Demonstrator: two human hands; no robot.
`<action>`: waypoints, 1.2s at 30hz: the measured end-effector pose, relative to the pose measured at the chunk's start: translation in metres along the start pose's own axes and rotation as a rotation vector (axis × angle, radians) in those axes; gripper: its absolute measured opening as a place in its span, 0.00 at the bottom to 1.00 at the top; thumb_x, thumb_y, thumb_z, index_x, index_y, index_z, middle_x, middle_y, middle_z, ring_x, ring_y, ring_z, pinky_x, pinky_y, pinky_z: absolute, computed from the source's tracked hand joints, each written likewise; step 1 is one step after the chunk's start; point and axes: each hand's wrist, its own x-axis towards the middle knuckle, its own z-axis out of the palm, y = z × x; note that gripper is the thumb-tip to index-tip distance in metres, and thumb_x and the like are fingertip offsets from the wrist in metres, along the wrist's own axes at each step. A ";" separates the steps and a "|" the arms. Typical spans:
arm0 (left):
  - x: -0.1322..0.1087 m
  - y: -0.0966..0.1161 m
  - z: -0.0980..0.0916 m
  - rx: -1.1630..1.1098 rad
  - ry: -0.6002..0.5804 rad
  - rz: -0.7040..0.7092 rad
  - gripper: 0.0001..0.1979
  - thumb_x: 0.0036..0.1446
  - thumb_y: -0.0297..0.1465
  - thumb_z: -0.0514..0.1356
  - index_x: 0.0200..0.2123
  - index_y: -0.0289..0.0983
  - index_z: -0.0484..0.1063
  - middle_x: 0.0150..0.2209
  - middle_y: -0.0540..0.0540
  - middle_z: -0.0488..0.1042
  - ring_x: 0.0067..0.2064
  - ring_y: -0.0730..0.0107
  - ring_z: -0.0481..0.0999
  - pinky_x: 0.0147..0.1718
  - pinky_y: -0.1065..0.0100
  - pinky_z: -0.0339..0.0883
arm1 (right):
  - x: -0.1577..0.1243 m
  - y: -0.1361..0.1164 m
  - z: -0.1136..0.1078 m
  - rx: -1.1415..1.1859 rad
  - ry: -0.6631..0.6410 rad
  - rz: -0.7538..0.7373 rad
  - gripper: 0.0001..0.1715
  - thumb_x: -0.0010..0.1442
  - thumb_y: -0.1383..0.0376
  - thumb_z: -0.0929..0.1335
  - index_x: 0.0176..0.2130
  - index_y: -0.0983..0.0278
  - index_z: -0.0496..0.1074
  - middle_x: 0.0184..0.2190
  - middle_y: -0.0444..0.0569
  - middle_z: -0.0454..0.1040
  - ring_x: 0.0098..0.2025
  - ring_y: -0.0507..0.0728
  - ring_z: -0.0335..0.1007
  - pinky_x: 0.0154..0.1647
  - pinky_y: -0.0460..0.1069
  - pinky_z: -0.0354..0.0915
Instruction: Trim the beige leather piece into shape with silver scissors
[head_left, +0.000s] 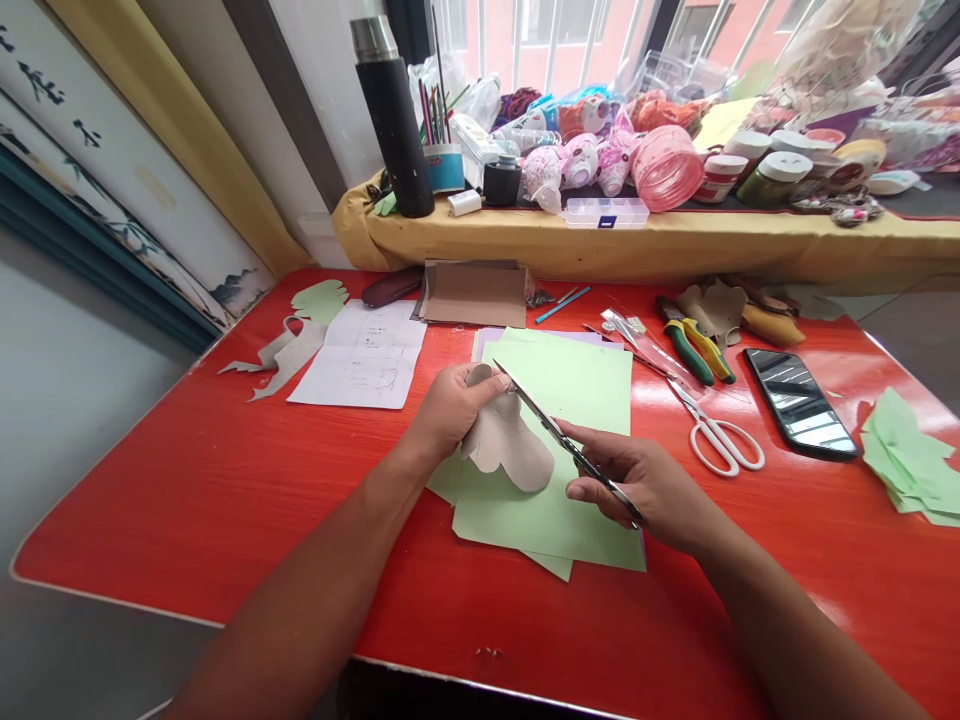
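Beige cutout [510, 440]: pinched in our left hand [450, 410] above green paper [555, 390].
Scissors [570, 450]: in our right hand [637, 490], blades pressed together, tip best kept off our fingers.

my left hand [454, 410]: curled closed, just left of frame centre | my right hand [637, 490]: fingers bent and pinched, right of centre | my left forearm [315, 590], my right forearm [795, 620]: bare, angling up from bottom edge
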 end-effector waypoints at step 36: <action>-0.032 0.016 0.034 -0.632 -0.251 -0.198 0.17 0.57 0.43 0.73 0.38 0.42 0.71 0.56 0.39 0.82 0.55 0.41 0.83 0.53 0.44 0.74 | 0.009 0.009 0.011 0.290 0.174 -0.155 0.48 0.55 0.41 0.81 0.67 0.60 0.79 0.35 0.47 0.80 0.29 0.54 0.67 0.31 0.50 0.65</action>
